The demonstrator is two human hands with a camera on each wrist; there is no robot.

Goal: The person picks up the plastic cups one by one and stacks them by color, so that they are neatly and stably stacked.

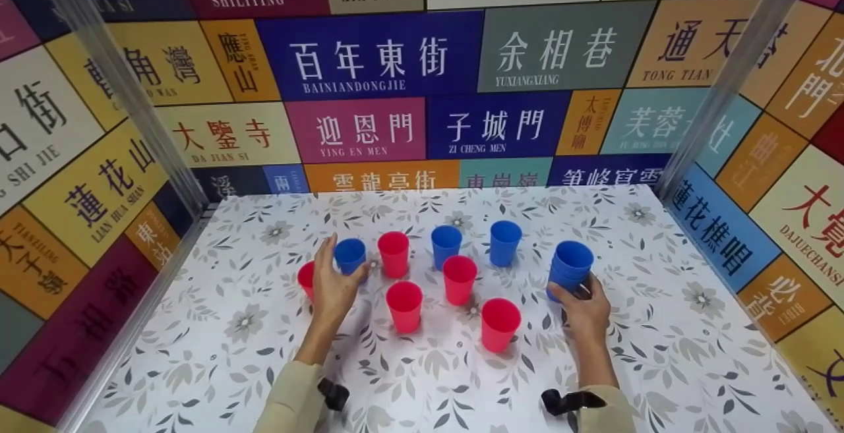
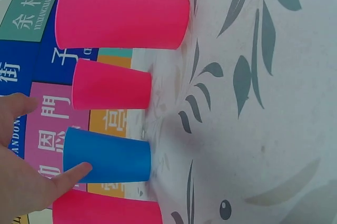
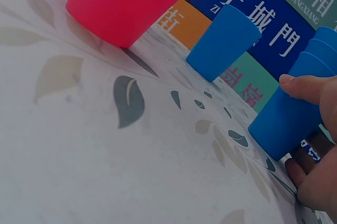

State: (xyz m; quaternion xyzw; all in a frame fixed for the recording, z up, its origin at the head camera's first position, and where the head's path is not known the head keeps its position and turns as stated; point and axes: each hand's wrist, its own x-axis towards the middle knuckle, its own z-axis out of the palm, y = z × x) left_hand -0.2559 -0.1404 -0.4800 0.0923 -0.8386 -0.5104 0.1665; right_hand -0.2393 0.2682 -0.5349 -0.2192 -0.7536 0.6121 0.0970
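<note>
My left hand (image 1: 335, 285) is spread beside a single blue cup (image 1: 350, 255), its thumb and fingers apart. In the left wrist view the thumb tip overlaps that blue cup (image 2: 108, 155). A red cup (image 1: 306, 279) is partly hidden behind the left hand. On the right, my right hand (image 1: 585, 304) grips a stack of nested blue cups (image 1: 571, 261) low on its side. The right wrist view shows the thumb across the stack (image 3: 287, 110), with several rims showing at its upper end.
Between the hands stand red cups, including a back one (image 1: 393, 255), a middle one (image 1: 459, 280) and two nearer ones (image 1: 403, 308) (image 1: 500, 325). Two blue cups (image 1: 446, 246) (image 1: 506, 243) stand farther back. A leaf-patterned tabletop (image 1: 422, 387) meets sign-covered walls (image 1: 369, 57).
</note>
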